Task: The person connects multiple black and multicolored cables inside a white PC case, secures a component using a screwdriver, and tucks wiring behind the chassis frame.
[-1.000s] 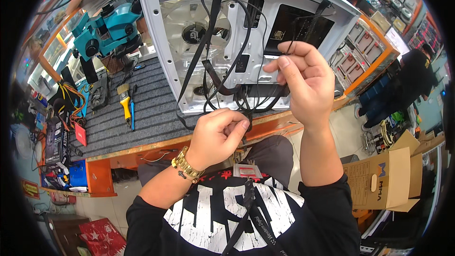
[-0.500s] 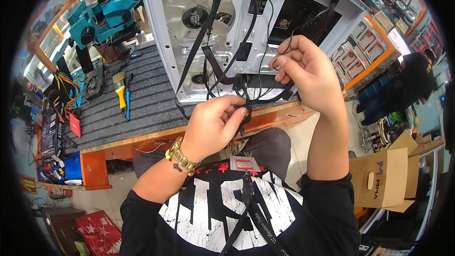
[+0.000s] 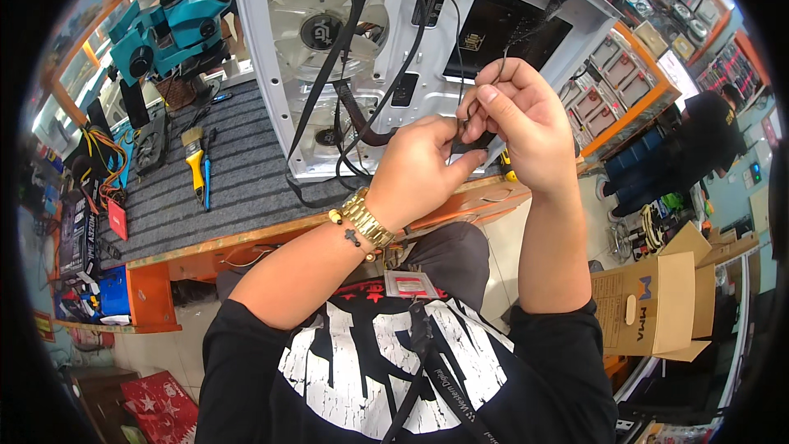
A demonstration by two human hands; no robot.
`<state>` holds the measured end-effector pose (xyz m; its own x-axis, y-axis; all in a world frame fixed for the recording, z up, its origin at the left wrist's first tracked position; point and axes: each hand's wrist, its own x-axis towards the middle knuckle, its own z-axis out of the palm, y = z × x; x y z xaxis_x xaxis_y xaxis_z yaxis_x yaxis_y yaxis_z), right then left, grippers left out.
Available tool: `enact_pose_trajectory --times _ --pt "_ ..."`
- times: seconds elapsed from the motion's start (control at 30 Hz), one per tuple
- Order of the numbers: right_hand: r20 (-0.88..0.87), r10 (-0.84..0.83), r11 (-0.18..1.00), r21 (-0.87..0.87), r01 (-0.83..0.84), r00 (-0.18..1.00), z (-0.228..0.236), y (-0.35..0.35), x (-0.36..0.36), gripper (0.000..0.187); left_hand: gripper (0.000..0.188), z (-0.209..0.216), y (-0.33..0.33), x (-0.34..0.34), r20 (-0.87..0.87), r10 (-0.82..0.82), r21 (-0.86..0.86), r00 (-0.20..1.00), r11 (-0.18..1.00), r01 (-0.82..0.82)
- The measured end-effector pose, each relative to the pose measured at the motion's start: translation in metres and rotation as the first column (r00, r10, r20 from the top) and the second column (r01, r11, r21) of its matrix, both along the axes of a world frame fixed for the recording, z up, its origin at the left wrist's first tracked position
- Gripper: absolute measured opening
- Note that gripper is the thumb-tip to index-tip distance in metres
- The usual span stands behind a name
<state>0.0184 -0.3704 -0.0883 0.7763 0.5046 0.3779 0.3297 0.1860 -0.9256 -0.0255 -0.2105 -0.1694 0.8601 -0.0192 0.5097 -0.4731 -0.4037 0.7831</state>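
A white computer case [image 3: 276, 86] stands open-sided before me, with clear fans [image 3: 366, 10] and black cables [image 3: 415, 53] hanging across its inside. My right hand [image 3: 532, 127] pinches a thin black cable [image 3: 504, 59] in front of the case's black panel [image 3: 538, 37]. Just left of it, my left hand [image 3: 423, 168] is closed near the same spot, its fingertips almost meeting those of the right. A thin black cable seems to run into its grip, though its fingertips are partly hidden behind the hand.
On the grey ridged mat [image 3: 246, 144] left of the case lie a yellow-handled brush [image 3: 194, 166] and a blue tool [image 3: 207, 181]. A teal microscope-like device [image 3: 168, 37] stands behind them. An open cardboard box [image 3: 649, 304] sits at right. A person [image 3: 686, 148] stands beyond it.
My left hand has moved up and to the right from the lower cable bundle to beside my right hand. My right hand keeps its pinch on the cable. The view has shifted slightly.
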Motion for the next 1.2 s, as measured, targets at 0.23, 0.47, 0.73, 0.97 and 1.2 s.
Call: enact_pose_trajectory --times 0.23,0.47,0.73,0.97,1.2 --pt "0.155 -0.511 0.859 0.131 0.495 0.846 -0.019 -0.023 -0.013 0.018 0.025 -0.008 -0.002 0.010 0.081 -0.051 -0.061 0.995 0.997 0.056" --pt "0.096 -0.329 0.929 -0.143 0.340 0.939 -0.085 -0.049 -0.015 0.014 0.022 -0.011 0.000 0.010 0.038 -0.114 -0.072 0.993 0.991 0.117" --pt "0.336 -0.046 0.936 -0.314 0.158 0.941 -0.073 -0.075 -0.055 0.022 0.020 -0.016 0.028 -0.031 -0.183 -0.162 -0.042 0.970 0.987 0.157" --pt "0.195 0.124 0.919 -0.393 -0.038 0.973 -0.092 -0.047 -0.061 0.035 0.011 -0.071 0.046 -0.066 -0.196 -0.284 0.094 0.939 0.947 0.306" --pt "0.005 0.077 0.869 -0.490 -0.064 0.997 -0.089 -0.020 -0.062 0.032 0.019 -0.114 0.057 -0.086 -0.328 -0.198 0.382 0.924 0.867 0.322"
